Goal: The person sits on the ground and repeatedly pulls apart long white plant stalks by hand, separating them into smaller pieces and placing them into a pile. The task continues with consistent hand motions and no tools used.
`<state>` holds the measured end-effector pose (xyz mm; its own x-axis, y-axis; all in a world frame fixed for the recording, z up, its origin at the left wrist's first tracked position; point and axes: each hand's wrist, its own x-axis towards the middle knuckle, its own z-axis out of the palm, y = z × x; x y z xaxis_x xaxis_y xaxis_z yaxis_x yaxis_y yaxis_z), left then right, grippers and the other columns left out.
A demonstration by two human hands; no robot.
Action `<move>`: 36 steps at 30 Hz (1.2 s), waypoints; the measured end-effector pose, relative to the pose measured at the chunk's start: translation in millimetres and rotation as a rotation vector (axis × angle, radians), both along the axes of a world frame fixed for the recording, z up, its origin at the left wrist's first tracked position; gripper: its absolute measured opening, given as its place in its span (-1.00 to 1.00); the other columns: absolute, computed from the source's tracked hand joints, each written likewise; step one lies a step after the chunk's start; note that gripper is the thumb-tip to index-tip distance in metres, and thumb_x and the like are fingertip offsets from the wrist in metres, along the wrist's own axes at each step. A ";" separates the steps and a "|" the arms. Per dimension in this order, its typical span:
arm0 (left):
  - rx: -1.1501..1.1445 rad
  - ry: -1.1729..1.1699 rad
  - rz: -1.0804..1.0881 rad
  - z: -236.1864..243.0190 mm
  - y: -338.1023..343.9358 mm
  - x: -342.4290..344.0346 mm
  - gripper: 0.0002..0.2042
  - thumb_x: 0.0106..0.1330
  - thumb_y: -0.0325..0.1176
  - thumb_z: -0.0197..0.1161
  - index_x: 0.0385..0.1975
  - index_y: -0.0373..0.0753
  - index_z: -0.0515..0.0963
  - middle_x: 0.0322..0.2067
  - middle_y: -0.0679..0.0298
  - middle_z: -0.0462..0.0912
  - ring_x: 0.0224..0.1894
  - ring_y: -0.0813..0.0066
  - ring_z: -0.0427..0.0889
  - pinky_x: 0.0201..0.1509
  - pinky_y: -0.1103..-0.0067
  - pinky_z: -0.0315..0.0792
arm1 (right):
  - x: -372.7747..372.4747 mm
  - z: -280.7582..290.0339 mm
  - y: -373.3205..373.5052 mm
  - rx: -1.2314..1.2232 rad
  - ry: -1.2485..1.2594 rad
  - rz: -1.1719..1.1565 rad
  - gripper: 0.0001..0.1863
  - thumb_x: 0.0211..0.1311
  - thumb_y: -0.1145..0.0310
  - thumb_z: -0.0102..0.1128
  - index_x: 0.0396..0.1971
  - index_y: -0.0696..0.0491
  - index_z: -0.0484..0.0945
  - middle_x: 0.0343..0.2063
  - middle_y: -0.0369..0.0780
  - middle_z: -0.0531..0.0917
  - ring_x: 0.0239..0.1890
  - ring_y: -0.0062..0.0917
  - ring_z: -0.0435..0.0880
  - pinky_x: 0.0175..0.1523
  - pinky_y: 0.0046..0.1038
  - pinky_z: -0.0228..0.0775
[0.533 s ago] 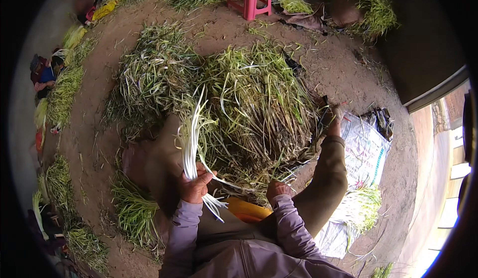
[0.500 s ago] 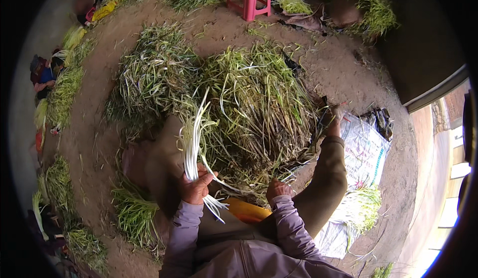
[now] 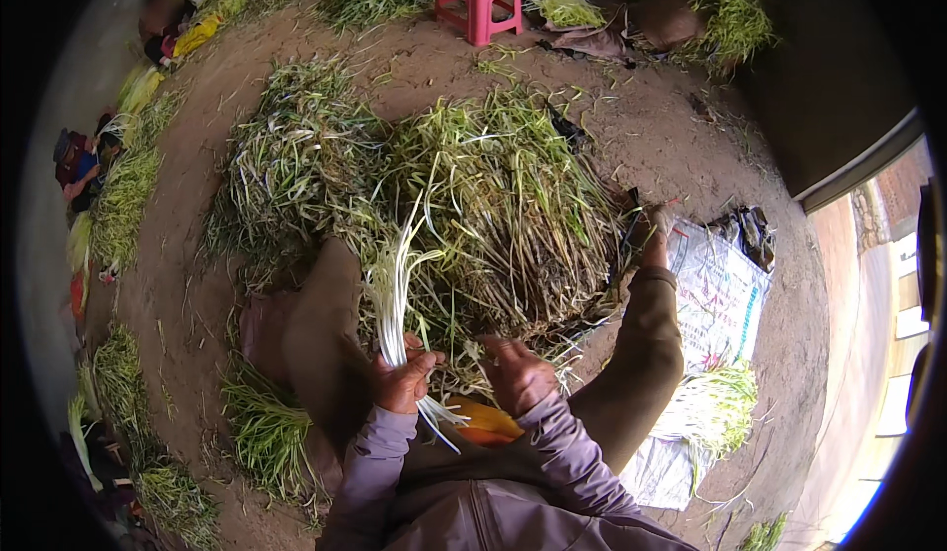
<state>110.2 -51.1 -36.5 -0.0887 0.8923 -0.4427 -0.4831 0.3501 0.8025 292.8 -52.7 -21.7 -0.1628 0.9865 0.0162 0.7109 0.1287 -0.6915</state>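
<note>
My left hand (image 3: 404, 383) grips an upright bunch of long white stalks (image 3: 393, 294), pale green at the top, with cut ends hanging below the fingers. To its right, my right hand (image 3: 521, 378) is closed at the fingertips over loose leafy debris; whatever it holds is too small to make out. Just beyond both hands lies a big heap of green leaves and browned stems (image 3: 503, 216), beside a second heap of tangled greens (image 3: 291, 156). An orange object (image 3: 485, 425) shows between my legs, under the hands.
White sheeting (image 3: 720, 285) at the right carries pale stalks (image 3: 705, 408). More greens (image 3: 266, 413) lie left of my legs. A pink stool (image 3: 478, 3) stands at the back. Other people (image 3: 79, 161) sit along the left among piles. A dark wall and bright opening are at the right.
My right hand has moved up and left, nearer the bunch, with fingertips raised. My left hand and the stalks have shifted slightly right. The whole view has shifted a little.
</note>
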 end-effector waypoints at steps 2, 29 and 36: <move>0.009 0.016 -0.002 -6.2 -2.1 4.4 -0.73 -0.03 -0.57 0.27 -0.36 -0.22 0.36 -0.61 0.33 0.50 -0.81 0.78 0.22 -0.83 0.81 0.02 | -16.3 -7.4 -0.9 0.085 0.138 0.136 -0.65 0.02 0.34 0.17 -0.12 -0.03 0.42 -0.40 -0.16 0.57 -0.44 -0.33 0.59 -0.38 -0.41 0.46; -0.104 0.182 0.258 -73.7 8.7 -39.3 -0.80 0.03 -0.49 0.24 -0.38 -0.19 0.36 -0.52 0.15 0.59 -0.89 0.71 0.13 -0.86 0.72 -0.02 | 77.1 -29.7 -27.5 0.018 1.507 -0.719 -0.92 0.16 0.42 0.05 -0.45 0.10 0.47 -0.64 -0.36 0.44 -0.73 -0.76 0.23 -0.65 -0.72 0.06; 0.082 0.441 0.178 -76.7 3.5 -28.3 -0.89 0.06 -0.46 0.25 -0.42 -0.24 0.49 -0.54 0.34 0.55 -0.71 0.74 0.33 -0.76 0.76 0.18 | 59.3 -25.2 -13.6 -0.130 1.190 -0.488 -0.93 0.12 0.47 0.13 -0.40 0.13 0.49 -0.64 -0.41 0.44 -0.66 -0.80 0.28 -0.58 -0.72 0.13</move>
